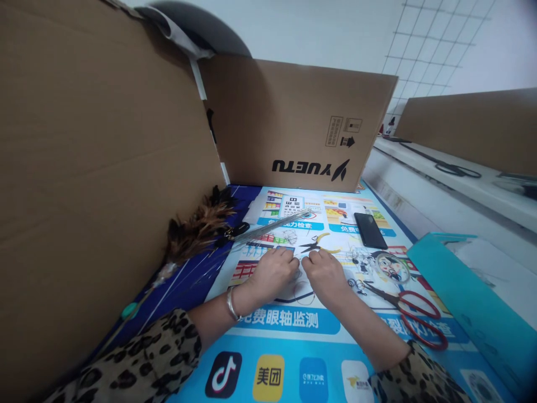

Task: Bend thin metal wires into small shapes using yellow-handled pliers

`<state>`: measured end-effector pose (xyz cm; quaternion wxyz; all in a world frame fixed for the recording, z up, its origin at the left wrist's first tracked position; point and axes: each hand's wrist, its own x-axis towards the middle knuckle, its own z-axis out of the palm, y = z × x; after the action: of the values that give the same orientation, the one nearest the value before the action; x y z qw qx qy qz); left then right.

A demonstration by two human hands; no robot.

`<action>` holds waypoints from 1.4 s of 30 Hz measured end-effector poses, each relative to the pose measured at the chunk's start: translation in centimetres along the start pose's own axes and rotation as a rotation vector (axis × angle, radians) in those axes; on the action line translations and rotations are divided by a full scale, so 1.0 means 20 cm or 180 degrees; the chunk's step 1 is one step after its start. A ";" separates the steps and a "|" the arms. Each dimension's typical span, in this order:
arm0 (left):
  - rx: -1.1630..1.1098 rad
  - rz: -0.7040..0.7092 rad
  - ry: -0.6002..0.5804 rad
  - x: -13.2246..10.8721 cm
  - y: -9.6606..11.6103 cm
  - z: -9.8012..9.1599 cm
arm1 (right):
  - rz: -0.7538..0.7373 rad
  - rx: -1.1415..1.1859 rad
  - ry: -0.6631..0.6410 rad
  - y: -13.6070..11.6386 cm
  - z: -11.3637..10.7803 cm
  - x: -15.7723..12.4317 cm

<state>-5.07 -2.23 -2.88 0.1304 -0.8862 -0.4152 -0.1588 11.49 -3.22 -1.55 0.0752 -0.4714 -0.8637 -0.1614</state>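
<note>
My left hand [272, 271] and my right hand [325, 274] rest side by side on a printed poster mat [293, 336], fingers curled together around a thin wire [304, 294] that loops below them. Each hand pinches the wire near the gap between them. A silver bangle sits on my left wrist. Yellow-handled pliers [319, 243] lie just beyond my fingertips. A bundle of straight wires [272, 226] lies to the far left of the hands.
Red-handled scissors [413, 310] lie to the right, a black phone [370, 230] farther back. A feather duster [197, 232] leans along the left cardboard wall [96, 168]. A cardboard box [293, 117] stands behind. A teal folder [470, 302] sits right.
</note>
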 end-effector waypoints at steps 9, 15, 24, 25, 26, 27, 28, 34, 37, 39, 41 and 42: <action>-0.0629 -0.0656 0.0145 -0.01 -0.04 0.06 | 0.0918 0.1269 0.0093 0.01 0.06 0.01; -0.2562 -0.1366 0.0358 0.01 -0.05 0.10 | 0.1850 0.3737 0.0115 0.02 0.14 0.03; -0.5140 -0.2290 0.0050 0.02 -0.03 0.12 | 0.2295 0.5767 0.0113 -0.01 0.14 0.03; -0.5304 -0.2350 -0.0032 0.02 -0.03 0.12 | 0.2311 0.5848 0.0140 -0.01 0.14 0.03; -0.5441 -0.2387 -0.0133 0.02 -0.03 0.12 | 0.2321 0.5920 0.0157 -0.01 0.14 0.03; -0.5549 -0.2404 -0.0239 0.02 -0.04 0.12 | 0.2323 0.5976 0.0167 -0.01 0.14 0.03; -0.5627 -0.2406 -0.0333 0.02 -0.05 0.12 | 0.2321 0.6010 0.0172 -0.02 0.14 0.03; -0.5657 -0.2358 -0.0658 0.03 -0.09 0.12 | 0.2348 0.5689 0.0173 -0.02 0.13 0.03; -0.5614 -0.2293 -0.0737 0.03 -0.10 0.12 | 0.2361 0.5506 0.0138 -0.01 0.12 0.03; -0.5584 -0.2259 -0.0831 0.03 -0.11 0.11 | 0.2355 0.5466 0.0096 -0.01 0.12 0.03; -0.5547 -0.2199 -0.0974 0.03 -0.11 0.10 | 0.2377 0.5410 0.0067 -0.01 0.12 0.03; -0.5530 -0.2156 -0.1025 0.03 -0.12 0.09 | 0.2390 0.5380 0.0052 0.00 0.12 0.03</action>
<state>-6.19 0.33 -4.08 -0.6872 -0.5167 -0.3999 -0.3176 11.09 -1.88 -3.63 0.4477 -0.5077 -0.4845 0.5542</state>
